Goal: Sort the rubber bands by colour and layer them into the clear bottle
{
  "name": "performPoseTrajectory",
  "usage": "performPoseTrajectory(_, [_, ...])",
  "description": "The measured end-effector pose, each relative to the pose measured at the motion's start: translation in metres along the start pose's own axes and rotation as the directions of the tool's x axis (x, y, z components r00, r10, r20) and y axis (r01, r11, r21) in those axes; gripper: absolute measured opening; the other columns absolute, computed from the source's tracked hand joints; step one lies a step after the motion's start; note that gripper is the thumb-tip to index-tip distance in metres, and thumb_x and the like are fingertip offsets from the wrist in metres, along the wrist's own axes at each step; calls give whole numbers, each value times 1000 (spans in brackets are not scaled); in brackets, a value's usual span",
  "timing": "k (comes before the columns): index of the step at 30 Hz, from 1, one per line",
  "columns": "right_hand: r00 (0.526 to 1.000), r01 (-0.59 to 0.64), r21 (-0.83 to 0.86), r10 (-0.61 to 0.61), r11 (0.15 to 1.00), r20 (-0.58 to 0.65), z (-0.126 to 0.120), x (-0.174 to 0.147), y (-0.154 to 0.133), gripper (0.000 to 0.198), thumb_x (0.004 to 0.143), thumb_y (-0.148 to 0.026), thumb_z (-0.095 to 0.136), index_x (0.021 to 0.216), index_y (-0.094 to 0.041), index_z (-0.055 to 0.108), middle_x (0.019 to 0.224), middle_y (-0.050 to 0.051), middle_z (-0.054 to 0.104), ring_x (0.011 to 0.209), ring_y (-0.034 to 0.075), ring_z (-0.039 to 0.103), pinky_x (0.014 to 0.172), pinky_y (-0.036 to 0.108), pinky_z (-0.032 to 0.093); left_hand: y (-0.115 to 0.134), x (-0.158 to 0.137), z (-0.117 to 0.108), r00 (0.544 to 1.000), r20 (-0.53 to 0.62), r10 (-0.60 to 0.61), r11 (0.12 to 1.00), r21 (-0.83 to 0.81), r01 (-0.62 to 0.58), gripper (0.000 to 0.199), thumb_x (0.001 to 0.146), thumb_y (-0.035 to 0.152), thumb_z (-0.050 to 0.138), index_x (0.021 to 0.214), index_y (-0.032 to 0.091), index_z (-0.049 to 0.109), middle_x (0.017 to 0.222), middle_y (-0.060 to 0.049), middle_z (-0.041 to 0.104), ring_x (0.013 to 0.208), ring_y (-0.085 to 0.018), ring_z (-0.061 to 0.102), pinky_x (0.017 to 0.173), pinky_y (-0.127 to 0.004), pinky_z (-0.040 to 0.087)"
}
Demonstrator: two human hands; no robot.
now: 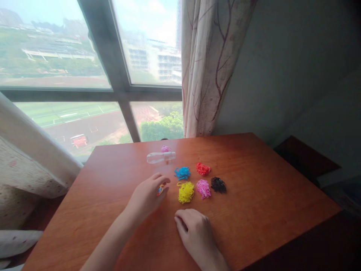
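Observation:
My left hand [149, 192] is curled around a few small coloured rubber bands [160, 189], which show between the thumb and fingers. My right hand [196, 227] lies low over the table's near side, its fingers curled in; what they hold, if anything, is hidden. Close to both hands is a heap of yellow rubber bands [185, 192]. Behind it sits a blue heap [182, 173]. A pink heap [203, 189], a red heap [203, 169] and a black heap [218, 184] are grouped to the right, each apart from the others.
A clear plastic bag or pouch [160, 157] lies toward the back of the brown wooden table [254, 180], with a pink item [166, 148] beside it. Beyond the back edge stand a window and a patterned curtain [205, 67]. A dark wall is at the right.

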State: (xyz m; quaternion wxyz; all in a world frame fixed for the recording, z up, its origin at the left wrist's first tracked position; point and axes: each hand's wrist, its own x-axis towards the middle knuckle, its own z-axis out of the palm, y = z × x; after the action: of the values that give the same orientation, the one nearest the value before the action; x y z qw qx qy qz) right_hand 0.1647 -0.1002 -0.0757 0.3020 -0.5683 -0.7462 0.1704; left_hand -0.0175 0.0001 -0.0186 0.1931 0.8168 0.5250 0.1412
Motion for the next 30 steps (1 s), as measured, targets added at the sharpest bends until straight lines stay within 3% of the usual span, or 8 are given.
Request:
performPoseTrajectory(5, [1000, -1, -23, 1, 1000, 13, 0, 1, 0, 15, 88, -12, 55, 82, -24, 62, 76, -2, 68, 70, 15, 61, 65, 25, 34, -35, -16, -4, 986, -79, -149, 987, 45, 152, 25, 92, 37, 47, 106, 23, 63, 108, -4, 65, 88, -21, 67, 73, -28, 47])
performPoseTrajectory(9, [999, -19, -48, 20, 999, 32, -2, 4, -3, 15, 87, -11, 56, 83, -24, 62, 75, -4, 68, 70, 14, 62, 63, 25, 33, -38, -24, 2, 984, -52, -173, 984, 23, 174, 25, 93, 36, 44, 103, 25, 63, 106, -3, 63, 83, -18, 66, 72, -27, 47])
performPoseTrajectory(20, [992, -79, -213, 99, 974, 84, 8, 30, -33, 14, 87, -13, 59, 93, -24, 64, 78, 0, 72, 69, 18, 68, 57, 26, 35, -35, -27, -1, 997, 12, -78, 997, -5, 78, 22, 92, 24, 43, 82, 22, 62, 90, -2, 59, 76, -16, 61, 68, -25, 42])
performPoseTrajectory(30, [971, -176, -296, 216, 939, 106, 16, 47, -51, 13, 89, -20, 62, 102, -23, 63, 81, 6, 74, 70, 23, 70, 56, 26, 36, -32, -30, -4, 997, 72, -38, 998, -39, 41, 20, 92, 22, 45, 79, 20, 61, 86, -3, 59, 74, -16, 59, 67, -24, 41])
